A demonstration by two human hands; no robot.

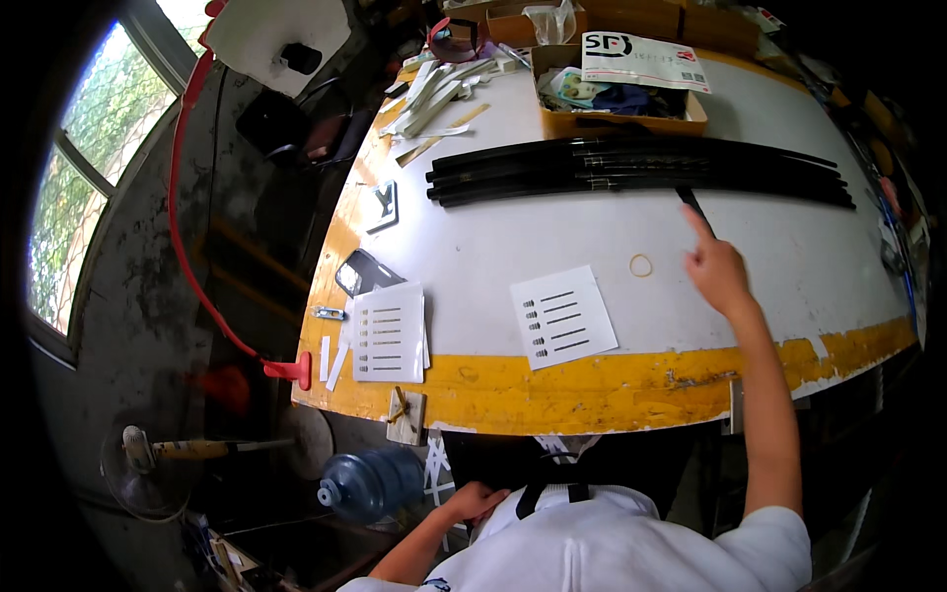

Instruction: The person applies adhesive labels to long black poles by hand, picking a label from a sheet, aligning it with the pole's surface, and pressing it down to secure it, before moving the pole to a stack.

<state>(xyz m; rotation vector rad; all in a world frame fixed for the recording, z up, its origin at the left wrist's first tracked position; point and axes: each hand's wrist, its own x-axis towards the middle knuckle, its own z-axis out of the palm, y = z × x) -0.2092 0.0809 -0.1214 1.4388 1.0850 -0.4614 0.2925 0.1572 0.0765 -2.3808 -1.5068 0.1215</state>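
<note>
My right hand (718, 274) reaches over the white tabletop with its index finger stretched out and the other fingers curled in; nothing shows in it. Its fingertip is by a black strap (694, 210), which comes out from under a bundle of long black tubes (552, 174); whether they touch I cannot tell. A tan rubber band (632, 269) lies left of this hand. Further left is a white printed sheet (592, 333) with rows of small pictures and lines. Low at my waist, my left hand (477, 502) rests against my white shirt, its fingers partly hidden.
Toward the left edge of the table (473, 395) lie stacked printed sheets (390, 370), a phone case (363, 273) and white strips (431, 99). An open cardboard box (617, 125) stands at the back. Below are a blue water jug (380, 485) and a fan (138, 449).
</note>
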